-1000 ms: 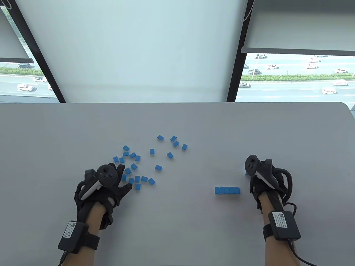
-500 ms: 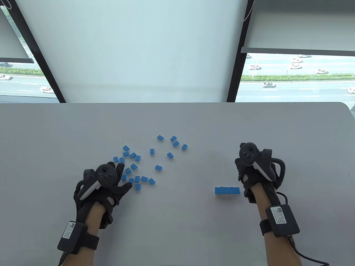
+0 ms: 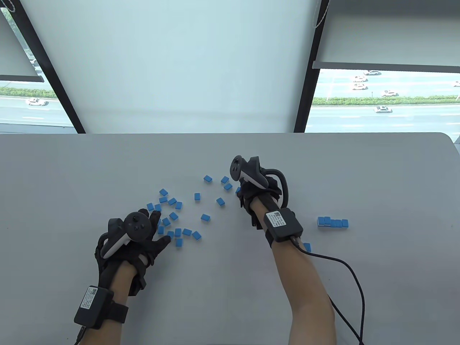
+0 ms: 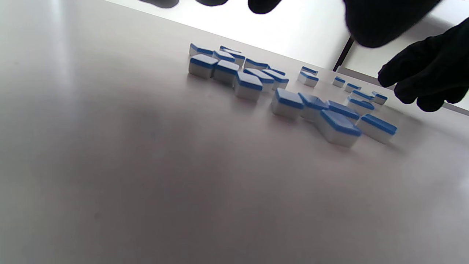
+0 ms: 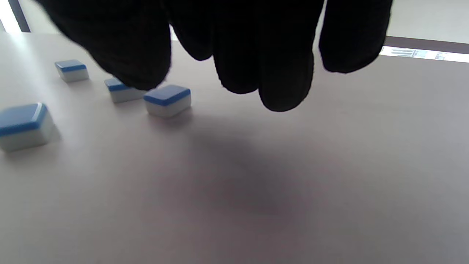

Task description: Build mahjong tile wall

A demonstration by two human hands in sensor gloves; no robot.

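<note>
Several loose blue-backed mahjong tiles [image 3: 179, 215] lie scattered at the table's middle left; they also show in the left wrist view [image 4: 287, 102]. My left hand [image 3: 161, 228] rests spread over the near-left tiles and holds nothing; its fingers [image 4: 421, 80] hang above them. My right hand [image 3: 246, 192] reaches over the right edge of the scatter, its fingers [image 5: 278, 73] hanging open just above the table beside one tile [image 5: 167, 99]. A short row of tiles [image 3: 332, 222] stands at the right. A second row is hidden behind my right forearm except for its end tile [image 3: 306, 246].
The grey table [image 3: 230, 154] ends at a window wall at the back. A cable [image 3: 345, 273] trails from my right wrist across the near right of the table. Bare table surface lies in front of both rows and along the far side.
My right hand has moved from the right rows up and left to the loose tiles, uncovering the farther row and now hiding most of the nearer one. My left hand has stayed put.
</note>
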